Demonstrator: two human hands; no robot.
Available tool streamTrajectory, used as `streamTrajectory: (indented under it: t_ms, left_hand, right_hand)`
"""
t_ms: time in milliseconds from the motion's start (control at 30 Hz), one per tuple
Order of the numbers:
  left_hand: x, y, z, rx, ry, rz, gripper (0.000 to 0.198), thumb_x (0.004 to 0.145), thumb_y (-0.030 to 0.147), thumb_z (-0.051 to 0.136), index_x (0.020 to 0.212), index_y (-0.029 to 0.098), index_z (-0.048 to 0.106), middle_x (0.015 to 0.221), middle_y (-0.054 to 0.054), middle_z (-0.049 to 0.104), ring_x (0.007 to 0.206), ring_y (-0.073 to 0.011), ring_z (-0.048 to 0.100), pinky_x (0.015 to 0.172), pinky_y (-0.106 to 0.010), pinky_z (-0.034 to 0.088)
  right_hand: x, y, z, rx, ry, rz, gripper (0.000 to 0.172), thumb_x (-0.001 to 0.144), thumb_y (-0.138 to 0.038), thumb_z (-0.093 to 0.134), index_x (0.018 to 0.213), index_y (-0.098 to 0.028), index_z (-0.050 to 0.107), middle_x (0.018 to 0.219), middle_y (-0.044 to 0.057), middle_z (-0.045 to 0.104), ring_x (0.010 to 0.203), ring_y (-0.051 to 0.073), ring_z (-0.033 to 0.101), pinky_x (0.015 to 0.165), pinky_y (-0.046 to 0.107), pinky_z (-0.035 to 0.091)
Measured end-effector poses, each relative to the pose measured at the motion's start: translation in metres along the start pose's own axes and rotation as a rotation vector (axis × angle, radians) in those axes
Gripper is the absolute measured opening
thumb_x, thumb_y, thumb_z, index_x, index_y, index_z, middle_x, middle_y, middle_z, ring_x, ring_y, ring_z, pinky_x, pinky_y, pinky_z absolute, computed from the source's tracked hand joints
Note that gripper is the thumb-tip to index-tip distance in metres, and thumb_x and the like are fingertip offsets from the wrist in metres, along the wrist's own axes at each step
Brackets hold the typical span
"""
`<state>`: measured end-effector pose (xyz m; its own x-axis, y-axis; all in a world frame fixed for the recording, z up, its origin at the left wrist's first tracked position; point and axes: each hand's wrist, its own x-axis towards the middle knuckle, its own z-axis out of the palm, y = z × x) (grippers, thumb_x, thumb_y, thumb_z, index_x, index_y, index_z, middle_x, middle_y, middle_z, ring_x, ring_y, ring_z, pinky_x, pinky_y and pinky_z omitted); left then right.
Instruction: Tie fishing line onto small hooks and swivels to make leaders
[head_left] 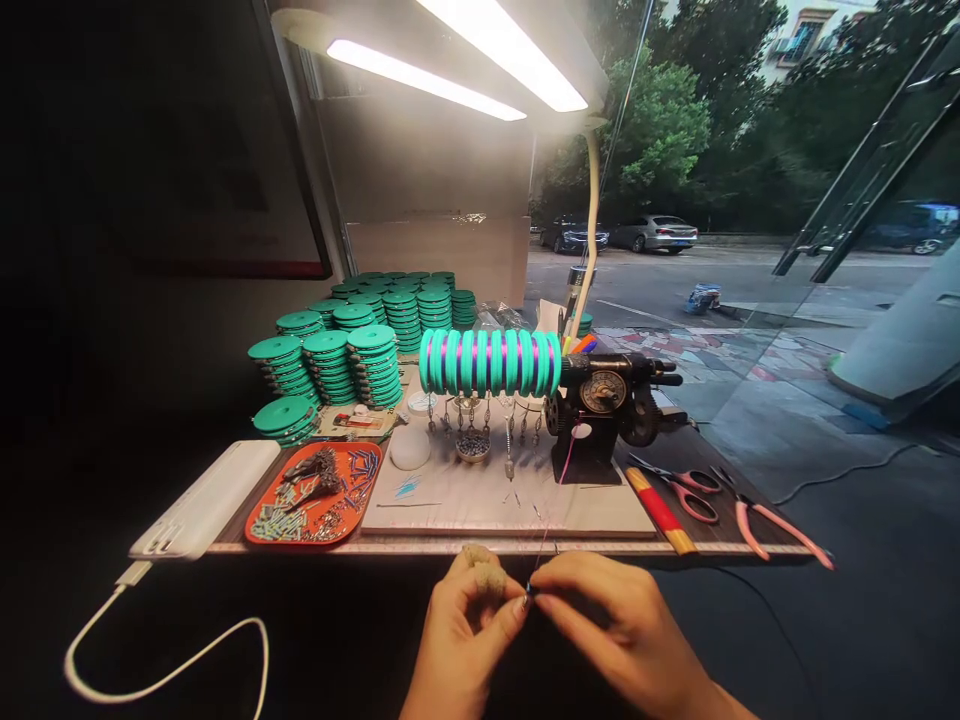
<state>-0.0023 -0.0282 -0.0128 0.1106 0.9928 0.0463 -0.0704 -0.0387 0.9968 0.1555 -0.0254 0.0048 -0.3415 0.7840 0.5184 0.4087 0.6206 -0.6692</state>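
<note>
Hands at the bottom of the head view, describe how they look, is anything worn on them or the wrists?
The left hand and the right hand are both bare: no gloves, rings or watch show. Wrists are uncovered to the picture's edge, no sleeve in view. A fuzzy tan patch sits by the left fingers; whether it is worn is unclear.

Readable text: none anywhere in the scene.
Round dial [602, 392] on the black winding machine [609, 420]: marks on its pale face, too small to read.
Measuring strip [420, 547] along the near table edge: fine tick marks, no legible numbers.
Small packet [358, 421] near the green spool stacks [330, 365], left: red and white print, blurred.
Parked cars [655, 233] far right, outside: plates too small to read.
Dark panel [150, 150] far left: too dark to show any lettering.
</note>
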Motion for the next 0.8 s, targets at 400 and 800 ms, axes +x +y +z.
streamTrajectory:
  t_ms: [400, 800]
  left_hand:
    - [0.003, -0.002, -0.006, -0.132, -0.127, -0.141, 0.008, 0.057, 0.014, 0.06, 0.065, 0.016, 0.063, 0.068, 0.003, 0.042, 0.051, -0.0074, 0.035, 0.046, -0.021, 0.027]
    - [0.003, -0.005, -0.006, -0.155, -0.128, -0.202, 0.018, 0.056, 0.006, 0.051, 0.068, 0.017, 0.059, 0.066, 0.005, 0.045, 0.049, -0.0068, 0.035, 0.044, -0.02, 0.03]
  right_hand:
    - [0.007, 0.006, 0.008, 0.574, 0.023, 0.548, 0.021, 0.071, -0.037, 0.065, 0.068, -0.016, 0.064, 0.063, 0.0, 0.063, 0.061, 0.014, 0.056, 0.059, 0.023, 0.043]
    - [0.019, 0.002, -0.002, 0.454, -0.153, 0.463, 0.015, 0.074, -0.027, 0.06, 0.068, -0.015, 0.066, 0.065, 0.001, 0.065, 0.063, 0.014, 0.057, 0.059, 0.023, 0.042]
